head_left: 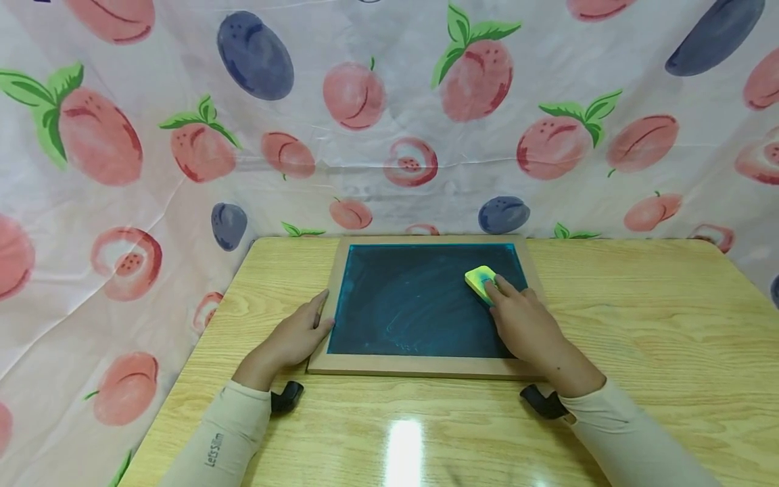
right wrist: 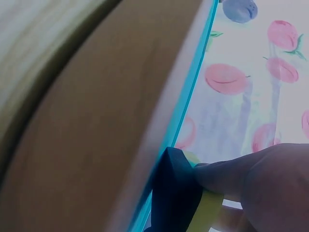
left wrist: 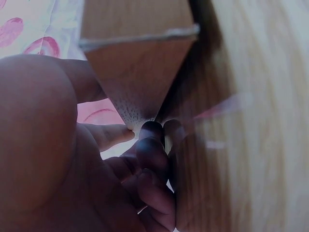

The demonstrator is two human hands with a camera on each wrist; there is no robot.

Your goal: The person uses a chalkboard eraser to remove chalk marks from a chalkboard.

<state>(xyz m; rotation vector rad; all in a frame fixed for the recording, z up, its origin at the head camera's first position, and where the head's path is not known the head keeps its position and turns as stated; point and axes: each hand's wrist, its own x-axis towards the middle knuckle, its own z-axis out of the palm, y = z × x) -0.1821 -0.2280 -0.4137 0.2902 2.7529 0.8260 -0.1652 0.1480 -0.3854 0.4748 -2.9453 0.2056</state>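
A small chalkboard [head_left: 420,297] in a light wooden frame lies flat on the table, with faint chalk smears on its dark surface. At the frame's left side, my left hand [head_left: 295,335] holds the edge, its thumb on the wood and other fingers bent low against the side [left wrist: 140,72]. My right hand [head_left: 526,325] grips a yellow chalkboard eraser [head_left: 479,276] on the upper right part of the board. From the right wrist, the eraser's dark felt [right wrist: 176,193] faces the board beside the blue inner border, with a finger pressed on the yellow back.
The light wood table [head_left: 633,325] extends on both sides of the board and in front of it. A fruit-print cloth [head_left: 402,88] hangs behind and along the left side. Black wrist mounts [head_left: 544,402] sit below the hands.
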